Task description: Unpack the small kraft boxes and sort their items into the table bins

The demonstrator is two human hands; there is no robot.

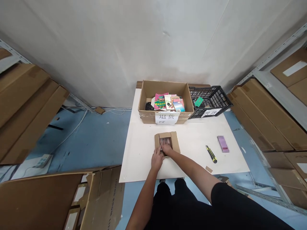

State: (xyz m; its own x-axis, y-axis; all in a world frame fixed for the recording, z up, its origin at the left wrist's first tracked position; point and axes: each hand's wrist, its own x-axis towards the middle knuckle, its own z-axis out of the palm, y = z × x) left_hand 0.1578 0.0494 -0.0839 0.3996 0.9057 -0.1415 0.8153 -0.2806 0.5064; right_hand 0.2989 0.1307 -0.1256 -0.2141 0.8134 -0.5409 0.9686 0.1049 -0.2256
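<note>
One small open carton is placed on one white table, taken as the clock's centre. Two hands are counted: the left hand is laid at its 7 o'clock edge, the right hand is dipped inside; whether anything is gripped by either cannot be told. At 12, one large carton of printed items; between 1 and 2, one black crate; at 3, one purple item, blurred, and one utility knife; at 4, one cardboard scrap.
</note>
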